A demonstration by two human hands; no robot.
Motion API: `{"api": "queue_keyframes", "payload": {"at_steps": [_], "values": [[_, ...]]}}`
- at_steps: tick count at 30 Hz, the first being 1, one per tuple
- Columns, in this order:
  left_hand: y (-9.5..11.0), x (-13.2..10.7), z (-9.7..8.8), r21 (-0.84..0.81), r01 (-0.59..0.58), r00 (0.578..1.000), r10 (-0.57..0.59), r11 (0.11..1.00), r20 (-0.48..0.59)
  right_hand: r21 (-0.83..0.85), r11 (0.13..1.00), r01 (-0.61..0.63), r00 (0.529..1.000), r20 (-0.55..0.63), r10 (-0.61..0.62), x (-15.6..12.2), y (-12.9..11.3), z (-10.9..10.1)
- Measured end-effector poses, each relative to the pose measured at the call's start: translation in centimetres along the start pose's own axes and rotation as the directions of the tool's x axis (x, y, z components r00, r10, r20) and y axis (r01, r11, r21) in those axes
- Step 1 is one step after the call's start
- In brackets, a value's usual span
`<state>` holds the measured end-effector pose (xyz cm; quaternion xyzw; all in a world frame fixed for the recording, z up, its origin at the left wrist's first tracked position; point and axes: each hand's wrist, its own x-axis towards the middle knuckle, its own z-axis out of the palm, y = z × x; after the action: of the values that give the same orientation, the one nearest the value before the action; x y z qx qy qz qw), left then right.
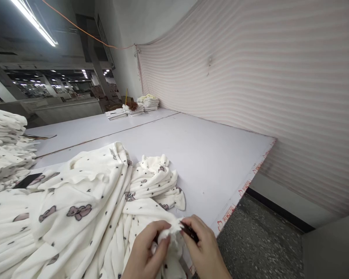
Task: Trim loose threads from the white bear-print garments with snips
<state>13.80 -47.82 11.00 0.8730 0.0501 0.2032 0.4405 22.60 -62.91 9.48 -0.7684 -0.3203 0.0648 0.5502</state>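
Observation:
A white plush garment (pixel 84 193) printed with bears and small dark marks spreads over the near left of the table. Its sleeve (pixel 159 182) lies bunched toward the right. At the table's near edge, my left hand (pixel 151 248) pinches an edge of the white fabric between thumb and fingers. My right hand (pixel 202 248) is closed around a small dark tool, apparently thread snips (pixel 189 231), close against that fabric edge. The fingers and fabric partly hide the tool's tip. A small label (pixel 113 154) shows at the garment's neck.
A heap of similar white garments (pixel 6 147) rises at the left. Folded stacks (pixel 148 102) stand at the table's far end. The pale table (pixel 209 155) has a taped right edge above a speckled floor (pixel 258 240). Striped cloth (pixel 250 77) hangs along the right.

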Motion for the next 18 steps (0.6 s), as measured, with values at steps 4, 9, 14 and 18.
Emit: {"api": "queue_keyframes", "payload": {"at_steps": [4,9,14,18], "values": [[0.5,0.9,0.2,-0.223,0.340,0.940,-0.321,0.914,0.119,0.176,0.981,-0.082,0.995,-0.043,0.090,0.8,0.6,0.7],[-0.3,1.2,0.6,-0.401,0.406,0.914,-0.366,0.821,0.177,0.128,0.985,0.119,0.993,-0.042,-0.114,0.0,1.4,1.7],[-0.6,1.1,0.4,-0.320,0.405,0.912,-0.352,0.857,0.213,0.081,0.997,-0.018,0.993,-0.112,0.027,0.2,1.4,3.0],[-0.2,1.5,0.3,-0.302,0.396,0.912,-0.332,0.867,0.243,0.180,0.978,-0.107,0.988,-0.091,0.125,0.7,0.7,3.1]]}}
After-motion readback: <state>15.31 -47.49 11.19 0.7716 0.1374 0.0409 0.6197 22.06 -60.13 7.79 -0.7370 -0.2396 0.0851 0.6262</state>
